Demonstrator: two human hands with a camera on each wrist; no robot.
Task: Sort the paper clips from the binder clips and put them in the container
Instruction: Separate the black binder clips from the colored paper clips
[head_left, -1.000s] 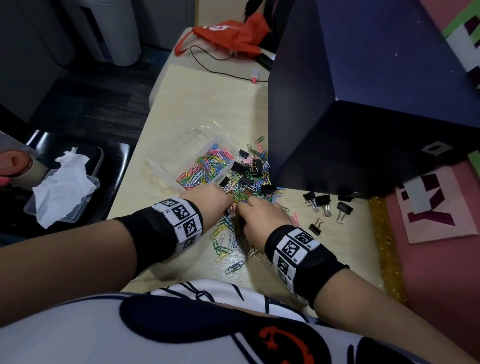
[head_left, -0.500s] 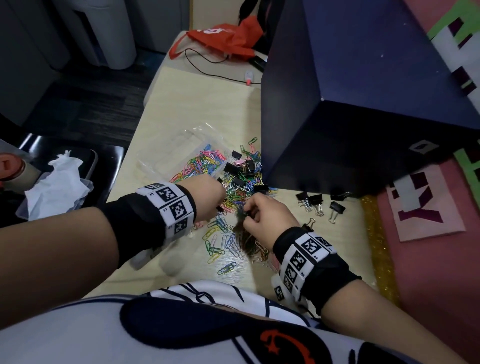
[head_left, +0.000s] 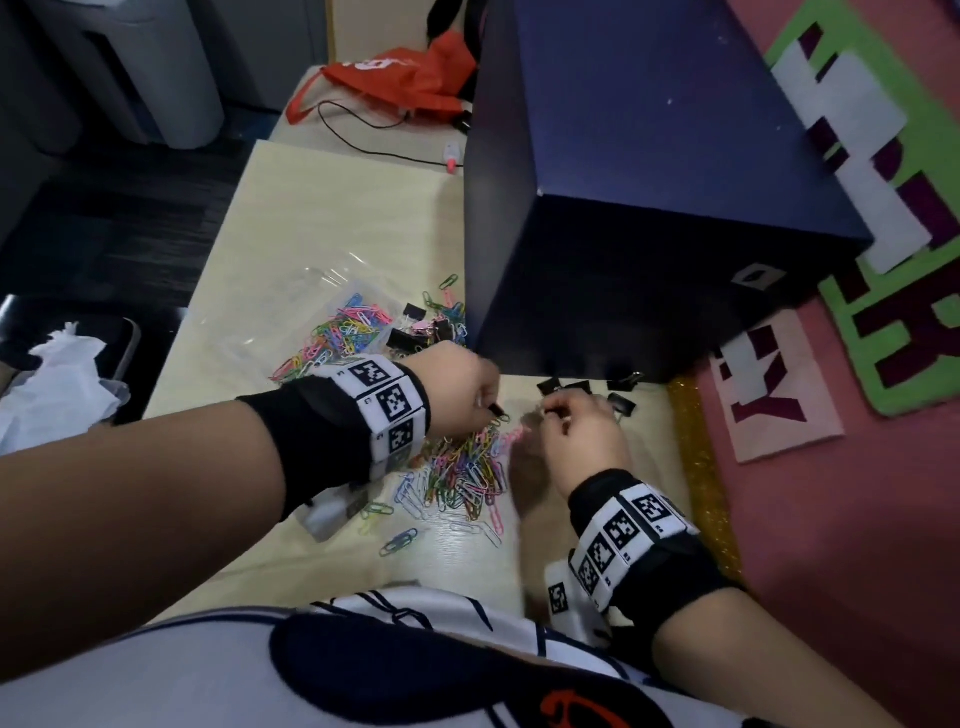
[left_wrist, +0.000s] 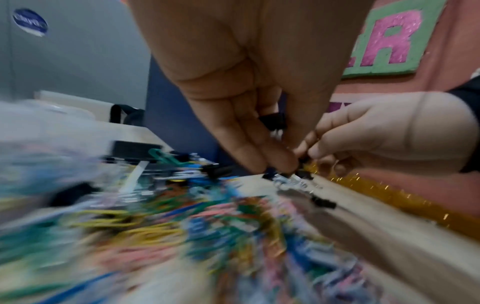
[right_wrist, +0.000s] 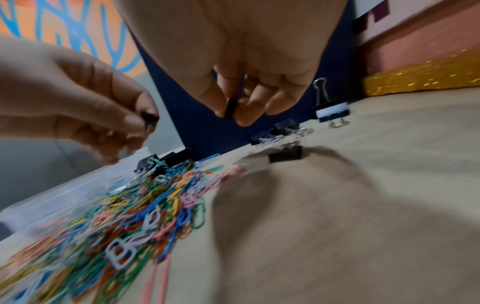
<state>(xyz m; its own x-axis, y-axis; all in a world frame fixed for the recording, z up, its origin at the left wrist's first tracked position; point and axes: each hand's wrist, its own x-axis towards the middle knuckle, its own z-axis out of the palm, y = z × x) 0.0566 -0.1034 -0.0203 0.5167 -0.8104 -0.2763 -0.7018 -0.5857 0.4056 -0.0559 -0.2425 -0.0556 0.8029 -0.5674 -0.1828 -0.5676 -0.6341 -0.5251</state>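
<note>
**Both hands pinch black clips beside the dark blue box**

The dark blue box (head_left: 649, 208) stands on the pale wooden bench (head_left: 332, 208) and serves as the landmark here. Just in front of its near left corner, the left hand (head_left: 457, 395) has its grip narrow, fingertips pinched on a small black binder clip (head_left: 500, 413), held above the bench. Close beside it, in front of the box's near face, the right hand (head_left: 582, 431) also has a narrow grip, thumb and forefinger closed on a black binder clip (right_wrist: 230, 109), seen clearly only in the right wrist view. The two hands are near each other but apart.

Below and left of the hands, in front of the box's left corner, a loose heap of coloured paper clips (head_left: 467, 473) lies on the bench. More paper clips sit in the clear plastic container (head_left: 311, 322), which lies left of the box's near left corner. A few black binder clips (head_left: 415, 332) lie mixed among paper clips between the container and the box's left face.

Along the foot of the box's near face, a small group of sorted binder clips (head_left: 621, 402) rests on the bench, one standing with its wire handle up.

Beyond the box's far left side lie an orange bag (head_left: 400, 78) and a thin black cable (head_left: 363, 140).
</note>
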